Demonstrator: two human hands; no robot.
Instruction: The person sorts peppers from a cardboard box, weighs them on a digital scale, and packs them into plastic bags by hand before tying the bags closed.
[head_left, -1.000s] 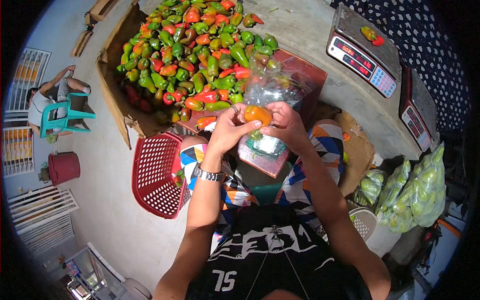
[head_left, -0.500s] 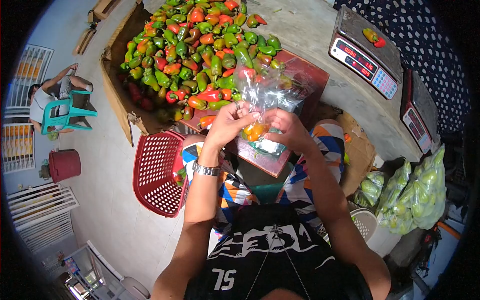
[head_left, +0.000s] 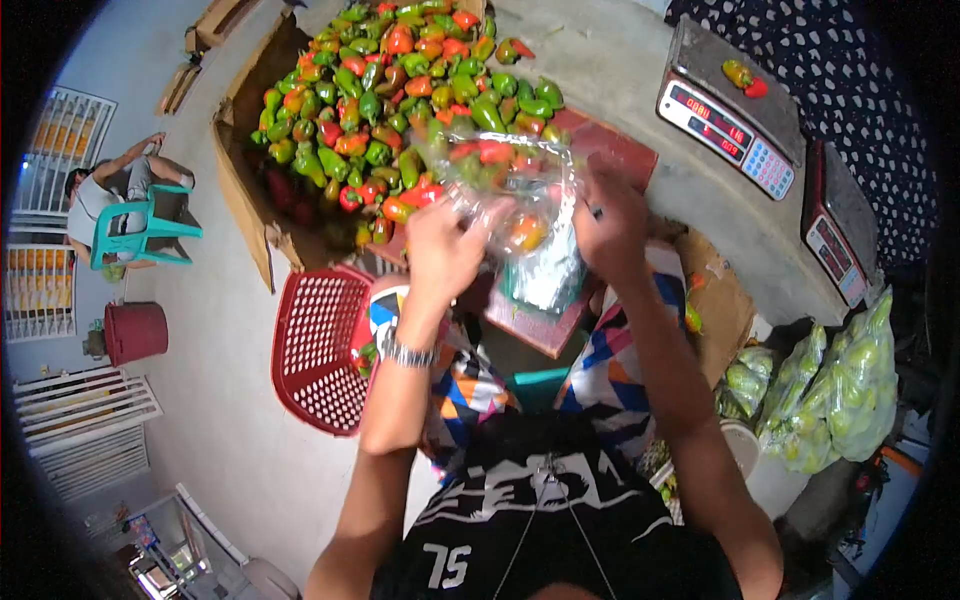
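Observation:
Between my two hands a clear plastic bag (head_left: 545, 165) is stretched out, with an orange pepper (head_left: 528, 233) inside it. My left hand (head_left: 445, 245) is closed on the bag's left side. Fingers bent, my right hand (head_left: 610, 225) grips the bag's right side and is slightly blurred. Below the bag, a stack of clear bags (head_left: 545, 280) lies on the red board (head_left: 520, 320). Red and green peppers (head_left: 385, 110) are heaped just beyond my hands, beside the cardboard (head_left: 240, 190).
A red basket (head_left: 320, 350) stands at the left. Two scales (head_left: 735, 120) (head_left: 835, 230) are at the right, one bearing two peppers (head_left: 745, 78). Bags of green produce (head_left: 835, 390) lie at the lower right. A person sits on a green chair (head_left: 150, 225) far left.
My hands have moved apart, my right hand up and to the right. The bag's upper part is spread wider, and the pepper in it has shifted slightly up and right.

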